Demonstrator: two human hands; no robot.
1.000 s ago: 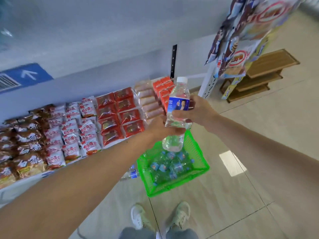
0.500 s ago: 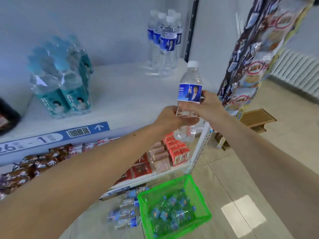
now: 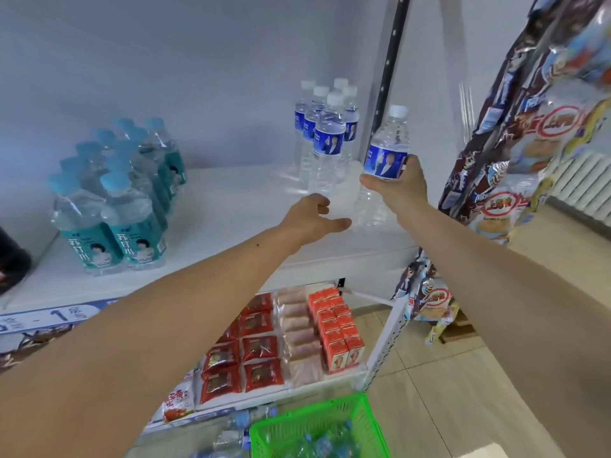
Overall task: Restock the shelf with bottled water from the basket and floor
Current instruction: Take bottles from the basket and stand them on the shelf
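My right hand grips a clear water bottle with a blue label and white cap, upright over the right end of the white shelf. Its base is at or just above the shelf surface. My left hand hovers just left of the bottle with loosely curled fingers and holds nothing. Several matching blue-label bottles stand at the back of the shelf, just left of the held one. The green basket with more bottles sits on the floor below. Loose bottles lie on the floor beside it.
A shrink-wrapped pack of teal-label bottles stands on the shelf's left. A black upright post borders the shelf on the right. Hanging snack bags crowd the right side. Red snack packs fill the lower shelf.
The view rose from the basket to the shelf. The bottle moved up and onto the shelf's right end in my right hand. My left hand let go of it.
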